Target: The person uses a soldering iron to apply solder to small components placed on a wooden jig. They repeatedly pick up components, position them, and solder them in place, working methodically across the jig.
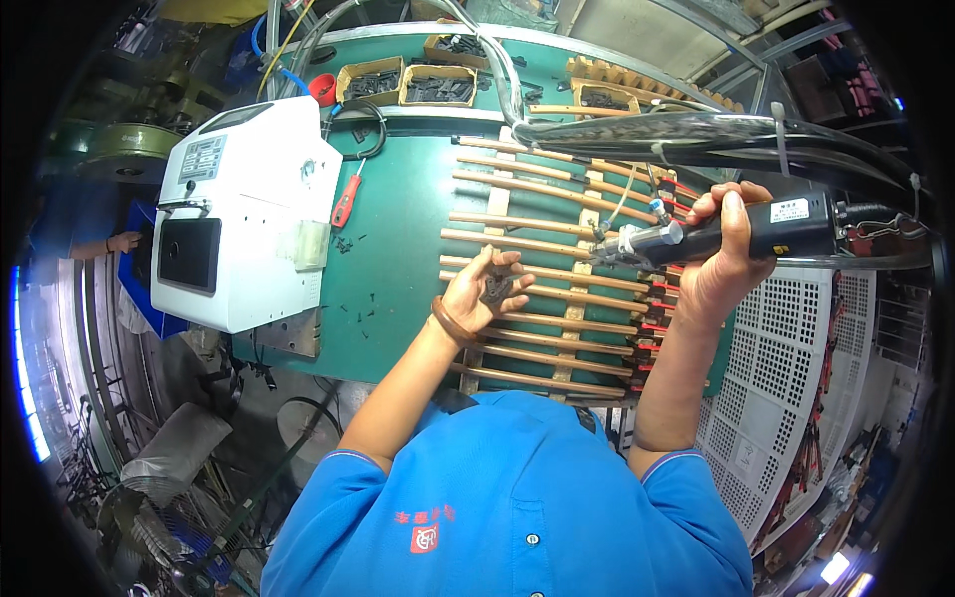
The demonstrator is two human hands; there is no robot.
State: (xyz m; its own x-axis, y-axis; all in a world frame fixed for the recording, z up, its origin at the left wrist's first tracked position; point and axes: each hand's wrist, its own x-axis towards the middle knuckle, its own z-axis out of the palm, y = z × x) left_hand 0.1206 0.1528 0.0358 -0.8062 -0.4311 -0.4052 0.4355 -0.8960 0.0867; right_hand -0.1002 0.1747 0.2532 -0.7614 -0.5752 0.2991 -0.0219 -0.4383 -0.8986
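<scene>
My right hand (721, 254) is wrapped round a black power screwdriver (791, 227) with a metal nose. The nose points left, and its tip meets one of the copper-coloured rods (537, 242) lying side by side on the bench. My left hand (482, 289) is palm up over the rods, just left of the screwdriver tip. Its fingers curl round a small clump of dark pieces (494, 289), too small to make out fully. The thumb and forefinger reach toward a rod. Dark fittings with red wires (652, 318) sit at the rods' right ends.
A white machine (244, 214) stands at the left of the green bench (388, 209). Near it lie a red-handled screwdriver (346, 201) and loose dark screws (366, 310). Boxes of black parts (438, 88) line the back. Thick cables (686, 129) hang overhead. Another person's hand (124, 242) shows far left.
</scene>
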